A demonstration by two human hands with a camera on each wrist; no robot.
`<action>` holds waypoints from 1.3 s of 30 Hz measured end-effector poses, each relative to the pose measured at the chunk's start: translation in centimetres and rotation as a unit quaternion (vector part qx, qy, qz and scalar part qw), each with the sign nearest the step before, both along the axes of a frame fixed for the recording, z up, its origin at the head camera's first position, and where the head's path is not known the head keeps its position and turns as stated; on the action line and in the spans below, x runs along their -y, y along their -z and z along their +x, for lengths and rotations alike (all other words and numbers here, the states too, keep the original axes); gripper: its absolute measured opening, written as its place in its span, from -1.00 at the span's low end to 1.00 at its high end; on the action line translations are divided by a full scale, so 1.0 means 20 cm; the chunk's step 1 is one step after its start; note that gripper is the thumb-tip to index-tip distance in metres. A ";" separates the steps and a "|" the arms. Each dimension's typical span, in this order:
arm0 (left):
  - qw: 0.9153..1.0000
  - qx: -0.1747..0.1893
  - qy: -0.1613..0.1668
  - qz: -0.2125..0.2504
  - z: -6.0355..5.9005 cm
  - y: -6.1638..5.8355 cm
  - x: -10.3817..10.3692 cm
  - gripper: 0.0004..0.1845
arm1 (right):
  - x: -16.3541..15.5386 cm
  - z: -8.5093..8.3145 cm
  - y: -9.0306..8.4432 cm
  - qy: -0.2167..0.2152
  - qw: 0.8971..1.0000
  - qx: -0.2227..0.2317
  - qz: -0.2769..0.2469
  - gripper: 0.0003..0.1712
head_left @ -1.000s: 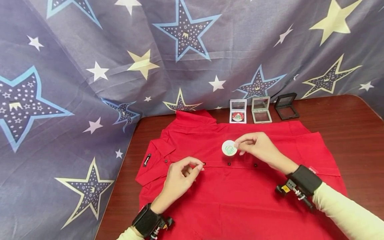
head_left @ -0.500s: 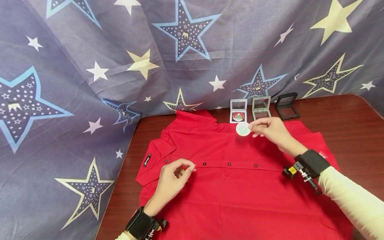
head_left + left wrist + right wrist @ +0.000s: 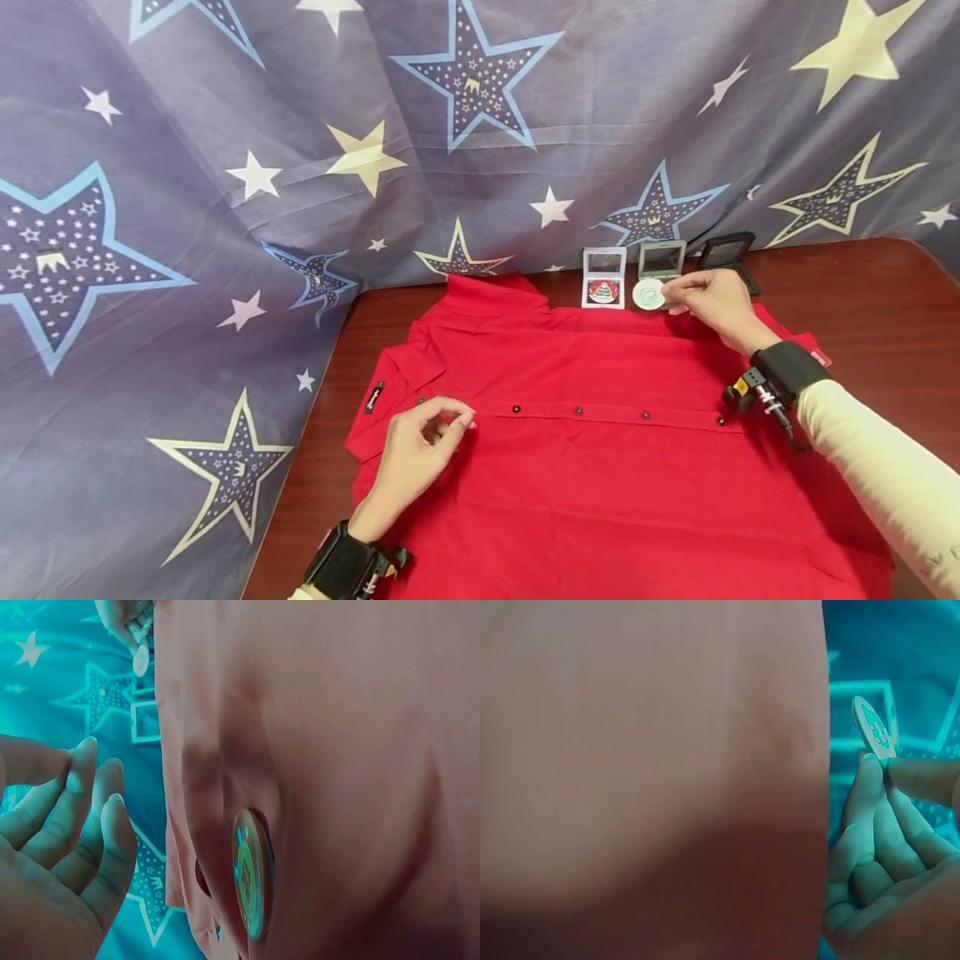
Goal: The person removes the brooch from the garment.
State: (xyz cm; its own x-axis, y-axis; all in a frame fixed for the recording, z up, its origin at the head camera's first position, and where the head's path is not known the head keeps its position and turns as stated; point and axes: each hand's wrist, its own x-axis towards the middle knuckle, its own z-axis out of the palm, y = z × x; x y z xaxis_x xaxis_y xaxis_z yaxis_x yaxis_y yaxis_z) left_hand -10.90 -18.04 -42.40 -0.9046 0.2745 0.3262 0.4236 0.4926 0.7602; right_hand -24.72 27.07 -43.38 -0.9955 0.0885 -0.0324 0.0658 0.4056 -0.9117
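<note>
Count: one red shirt (image 3: 600, 475) laid flat on the dark wooden table (image 3: 885, 292), placket running left to right with five dark buttons (image 3: 578, 410) visible along it. Three small square display cases stand open at the far edge of the table: a white case (image 3: 604, 277) holding a red-and-green badge, a grey-green case (image 3: 662, 260), and a black case (image 3: 726, 250) partly behind the hand. One round white badge with a green print (image 3: 648, 294). A star-patterned blue cloth (image 3: 225, 167) hangs behind and drapes off the left of the table.

Right hand (image 3: 712, 302): arm stretched forward over the far edge of the shirt, wrist strap showing. Thumb and fingertips pinch the white badge at its rim, holding it right over the tray of the grey-green case; whether it touches the tray cannot be told from the head view.

Left hand (image 3: 420, 450): resting over the shirt near the collar end of the placket, fingers loosely curled with thumb near the index tip, holding nothing.

View differences: the right wrist view shows the badge (image 3: 872, 727) edge-on, gripped between thumb and forefinger, other fingers folded below. The left wrist view shows the empty curled fingers (image 3: 82, 825) and, close up, a round disc (image 3: 251, 874) on the shirt fabric, probably a button; colours there are tinted.
</note>
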 end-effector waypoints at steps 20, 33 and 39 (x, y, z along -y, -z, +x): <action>0.999 0.032 -0.022 0.001 0.01 0.00 0.08 -0.91 | -0.09 -0.10 0.05 0.046 0.991 -0.019 0.121 -0.67; 0.999 0.023 -0.032 -0.022 0.02 0.01 0.09 -0.93 | -0.08 -0.10 0.02 0.058 0.970 -0.052 0.230 -0.73; 0.999 0.029 -0.032 -0.032 0.01 0.01 0.10 -0.94 | -0.10 -0.10 0.02 0.066 0.967 -0.051 0.242 -0.75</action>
